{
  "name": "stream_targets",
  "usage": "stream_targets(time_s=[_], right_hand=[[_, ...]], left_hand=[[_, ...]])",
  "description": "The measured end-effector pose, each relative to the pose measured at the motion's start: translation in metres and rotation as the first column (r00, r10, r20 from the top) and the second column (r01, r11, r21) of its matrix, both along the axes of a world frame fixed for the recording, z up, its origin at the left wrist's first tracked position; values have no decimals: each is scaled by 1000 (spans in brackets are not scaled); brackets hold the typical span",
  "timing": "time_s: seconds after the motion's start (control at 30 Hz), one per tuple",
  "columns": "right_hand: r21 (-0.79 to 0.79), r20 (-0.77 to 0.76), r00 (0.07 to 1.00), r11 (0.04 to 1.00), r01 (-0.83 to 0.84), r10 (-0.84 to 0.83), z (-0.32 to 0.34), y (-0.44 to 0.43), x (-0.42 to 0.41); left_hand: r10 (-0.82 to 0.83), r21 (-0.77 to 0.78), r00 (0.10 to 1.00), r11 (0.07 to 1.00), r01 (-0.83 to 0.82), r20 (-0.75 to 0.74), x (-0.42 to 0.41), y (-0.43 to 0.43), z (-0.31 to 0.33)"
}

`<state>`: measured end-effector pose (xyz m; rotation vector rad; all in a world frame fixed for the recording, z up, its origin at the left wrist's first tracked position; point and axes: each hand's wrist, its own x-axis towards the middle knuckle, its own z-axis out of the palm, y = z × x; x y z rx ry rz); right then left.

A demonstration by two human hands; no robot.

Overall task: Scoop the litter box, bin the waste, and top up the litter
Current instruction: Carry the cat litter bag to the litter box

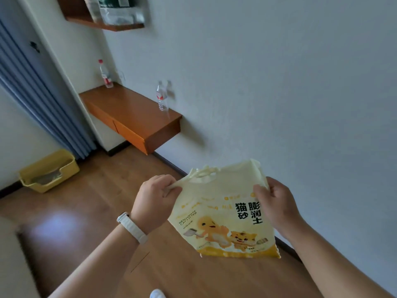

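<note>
Left hand and right hand pinch one bag's top corners. Two bottles stand along the desk's wall edge; one litter box sits on the floor.

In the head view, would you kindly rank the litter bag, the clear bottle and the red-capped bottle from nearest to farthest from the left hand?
1. The litter bag, top corner in the grip of the left hand.
2. The clear bottle, on the near end of the desk.
3. The red-capped bottle, at the desk's far end.
</note>
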<state>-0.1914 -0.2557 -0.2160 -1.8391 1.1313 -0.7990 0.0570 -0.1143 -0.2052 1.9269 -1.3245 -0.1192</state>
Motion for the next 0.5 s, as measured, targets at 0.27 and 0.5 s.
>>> stream_targets(time_s=[0.27, 0.5], right_hand=[[44, -70, 986, 988, -146, 148, -8, -11, 212], [68, -88, 967, 970, -235, 240, 0, -24, 352]], left_hand=[[159, -3, 984, 987, -160, -80, 195, 19, -8], [294, 11, 954, 956, -294, -68, 315, 21, -5]])
